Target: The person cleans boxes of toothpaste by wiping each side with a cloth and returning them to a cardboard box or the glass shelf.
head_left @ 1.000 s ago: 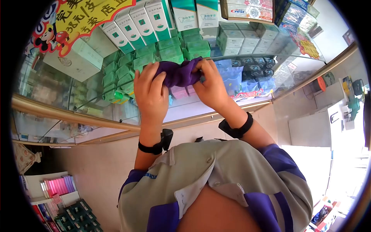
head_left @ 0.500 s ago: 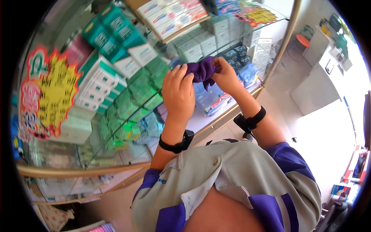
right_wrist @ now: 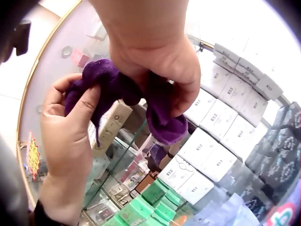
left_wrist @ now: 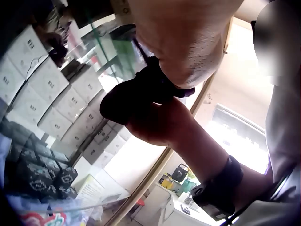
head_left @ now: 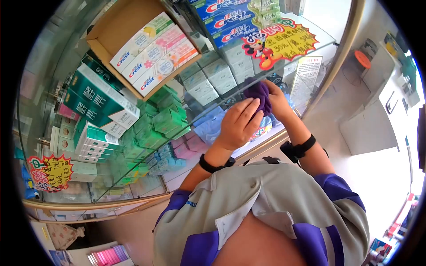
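Note:
A bunched purple cloth (head_left: 262, 98) is held between both hands above the glass counter in the head view. The left hand (head_left: 242, 124) grips its near-left side, fingers lying over the folds. On the other side the right hand (head_left: 278, 103) pinches it, its fingertips partly hidden behind the cloth. In the right wrist view the cloth (right_wrist: 101, 77) is crumpled, with the left thumb pressed on it and the right hand's (right_wrist: 160, 61) fingers curled round a fold that hangs down. The cloth (left_wrist: 136, 92) looks almost black in the left wrist view.
Under and around the hands is a glass display counter (head_left: 186, 126) with Crest toothpaste boxes (head_left: 155, 53), green packs (head_left: 168, 122) and white boxes (head_left: 217, 75). A yellow sign (head_left: 288, 42) stands at the back. An orange stool (head_left: 362, 59) is on the floor to the right.
Both hands have moved rightward in the head view with the cloth, which looks more tightly bunched, and are closer together. The head view has turned and shifted over the counter.

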### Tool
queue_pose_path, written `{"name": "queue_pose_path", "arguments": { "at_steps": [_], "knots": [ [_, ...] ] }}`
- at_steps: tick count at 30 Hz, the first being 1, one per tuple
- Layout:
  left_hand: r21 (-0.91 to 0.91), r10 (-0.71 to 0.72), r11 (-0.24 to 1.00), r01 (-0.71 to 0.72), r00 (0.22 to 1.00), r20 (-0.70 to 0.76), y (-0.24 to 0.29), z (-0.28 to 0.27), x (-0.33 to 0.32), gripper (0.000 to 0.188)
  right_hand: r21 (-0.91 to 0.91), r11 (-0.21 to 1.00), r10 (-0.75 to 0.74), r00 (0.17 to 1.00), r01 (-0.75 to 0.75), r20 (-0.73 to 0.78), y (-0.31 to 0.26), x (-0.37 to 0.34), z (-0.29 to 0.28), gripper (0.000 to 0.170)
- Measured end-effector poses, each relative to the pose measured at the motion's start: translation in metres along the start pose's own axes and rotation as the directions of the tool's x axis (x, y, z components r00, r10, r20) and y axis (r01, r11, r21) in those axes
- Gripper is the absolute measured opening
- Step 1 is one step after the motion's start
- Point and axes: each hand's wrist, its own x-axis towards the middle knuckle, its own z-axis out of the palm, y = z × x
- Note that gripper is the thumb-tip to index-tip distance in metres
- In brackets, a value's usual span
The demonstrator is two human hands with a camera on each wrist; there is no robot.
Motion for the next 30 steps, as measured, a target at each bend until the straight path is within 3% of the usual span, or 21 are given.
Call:
{"name": "queue_pose_path", "arguments": {
  "at_steps": [1,2,3,4,6,8,10,11,13,14,15,16,17,18,19,23,25,30],
  "knots": [
    [0.013,-0.009,1.000,0.009,1.000,0.000,-0.001,0.020,-0.003,0.029,0.072,0.997,0.044,0.995,-0.038,-0.087,0.006,0.004,-0.005,0.032],
    [-0.074,-0.279,0.957,0.280,0.960,0.016,-0.003,0.039,-0.009,0.029,0.073,0.996,0.050,0.996,-0.045,-0.073,0.008,0.010,-0.016,0.032],
    [-0.156,-0.527,0.834,0.528,0.848,0.056,-0.004,0.051,-0.011,0.029,0.253,0.952,0.189,0.981,-0.172,-0.044,0.006,0.014,-0.024,0.033],
    [-0.150,-0.537,0.828,0.540,0.841,0.063,-0.009,0.059,-0.015,0.029,0.421,0.858,0.322,0.947,-0.294,0.004,0.007,0.015,-0.030,0.034],
    [-0.198,-0.718,0.672,0.713,0.693,0.062,-0.023,0.073,-0.018,0.025,0.437,0.836,0.336,0.939,-0.333,0.074,0.016,0.024,-0.036,0.035],
    [-0.213,-0.695,0.693,0.689,0.717,0.054,-0.033,0.077,-0.005,0.027,0.524,0.768,0.335,0.928,-0.368,0.162,0.016,0.034,-0.029,0.033],
    [-0.200,-0.586,0.788,0.582,0.809,0.045,-0.044,0.079,0.010,0.027,0.539,0.748,0.330,0.922,-0.386,0.202,0.013,0.051,-0.028,0.032],
    [-0.143,-0.561,0.816,0.560,0.827,0.038,-0.055,0.087,0.006,0.030,0.544,0.755,0.337,0.928,-0.367,0.158,0.009,0.062,-0.029,0.030],
    [-0.158,-0.596,0.790,0.592,0.803,0.026,-0.063,0.089,0.014,0.032,0.543,0.760,0.379,0.922,-0.358,0.077,0.002,0.081,-0.026,0.027],
    [-0.194,-0.617,0.768,0.611,0.786,0.030,-0.066,0.088,0.017,0.034,0.631,0.727,0.302,0.952,-0.271,0.060,-0.002,0.089,-0.024,0.028],
    [-0.307,-0.748,0.572,0.761,0.637,0.184,-0.067,0.080,0.021,0.041,0.588,0.791,0.122,0.985,-0.169,0.119,-0.001,0.097,-0.026,0.030],
    [-0.303,-0.762,0.567,0.766,0.627,0.161,-0.075,0.081,0.012,0.041,0.553,0.831,-0.061,0.981,-0.052,0.184,-0.001,0.105,-0.030,0.033],
    [-0.337,-0.824,0.486,0.806,0.551,0.130,-0.089,0.087,-0.002,0.044,0.511,0.858,-0.186,0.953,0.038,0.240,0.000,0.110,-0.035,0.037],
    [-0.375,-0.877,0.402,0.836,0.469,0.106,-0.103,0.091,-0.014,0.048,0.610,0.792,-0.279,0.899,0.017,0.337,0.018,0.124,-0.046,0.035],
    [-0.277,-0.895,0.391,0.878,0.433,0.107,-0.117,0.088,-0.017,0.058,0.603,0.797,-0.311,0.883,0.040,0.351,0.019,0.129,-0.049,0.035],
    [-0.180,-0.885,0.457,0.871,0.466,0.009,-0.158,0.099,-0.008,0.065,0.479,0.872,-0.278,0.911,0.106,0.306,0.013,0.143,-0.047,0.033],
    [-0.209,-0.903,0.379,0.901,0.410,0.130,-0.178,0.110,-0.001,0.070,0.440,0.889,-0.279,0.915,0.130,0.292,0.011,0.145,-0.045,0.032],
    [-0.271,-0.854,0.464,0.843,0.507,0.116,-0.195,0.127,0.010,0.072,0.373,0.911,-0.289,0.918,0.176,0.273,0.010,0.144,-0.044,0.030]
  ]
}}
